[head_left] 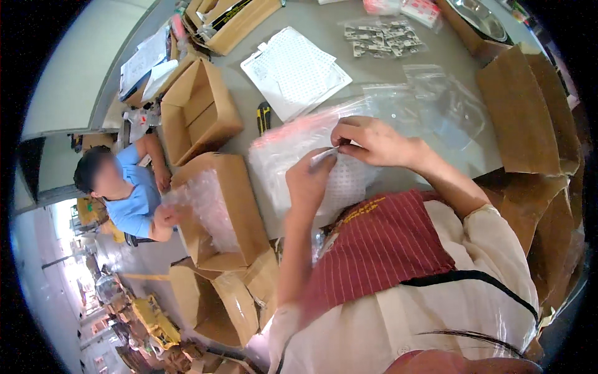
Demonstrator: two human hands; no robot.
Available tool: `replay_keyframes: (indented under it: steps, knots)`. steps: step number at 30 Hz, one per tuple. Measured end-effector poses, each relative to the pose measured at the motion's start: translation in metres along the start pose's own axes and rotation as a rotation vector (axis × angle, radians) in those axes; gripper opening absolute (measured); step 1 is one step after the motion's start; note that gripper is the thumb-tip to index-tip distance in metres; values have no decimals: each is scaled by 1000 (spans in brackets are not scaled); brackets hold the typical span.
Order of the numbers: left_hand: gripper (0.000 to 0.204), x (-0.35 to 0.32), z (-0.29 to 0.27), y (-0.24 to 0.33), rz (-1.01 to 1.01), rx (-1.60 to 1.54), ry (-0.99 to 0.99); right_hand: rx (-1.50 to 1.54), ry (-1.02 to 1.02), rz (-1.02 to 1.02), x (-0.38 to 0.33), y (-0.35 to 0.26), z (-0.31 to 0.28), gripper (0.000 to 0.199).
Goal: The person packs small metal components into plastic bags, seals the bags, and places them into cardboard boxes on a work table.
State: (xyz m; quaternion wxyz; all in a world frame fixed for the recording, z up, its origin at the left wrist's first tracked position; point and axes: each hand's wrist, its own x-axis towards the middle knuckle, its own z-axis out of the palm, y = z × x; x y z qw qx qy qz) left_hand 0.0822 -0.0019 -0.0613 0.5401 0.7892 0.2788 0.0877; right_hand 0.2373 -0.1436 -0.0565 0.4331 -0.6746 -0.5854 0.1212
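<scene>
My left hand [309,181] and my right hand [367,142] meet over a clear plastic bag [293,146] with a red strip along its top, lying on the grey table [349,56]. Both hands pinch a small pale item [325,157] at the bag's edge; a white perforated sheet [349,181] shows beneath them. The left hand is blurred. A dark red striped apron [380,249] covers my front.
Open cardboard boxes [199,112] [218,212] stand at the left, one lined with plastic. Another person in a blue shirt [134,199] reaches into it. A white gridded sheet [296,71], a yellow-black cutter [264,116], more clear bags [436,106] and brown cardboard [529,112] lie around.
</scene>
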Motion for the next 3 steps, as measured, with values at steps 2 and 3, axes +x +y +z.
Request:
replay_keyframes:
  steps: [2,3]
  knots:
    - [23,0,-3,-3,11,18,0,-76,-32,2,2,-3,1,18]
    - [24,0,-3,-6,21,32,-3,-105,-46,15,3,-6,1,19]
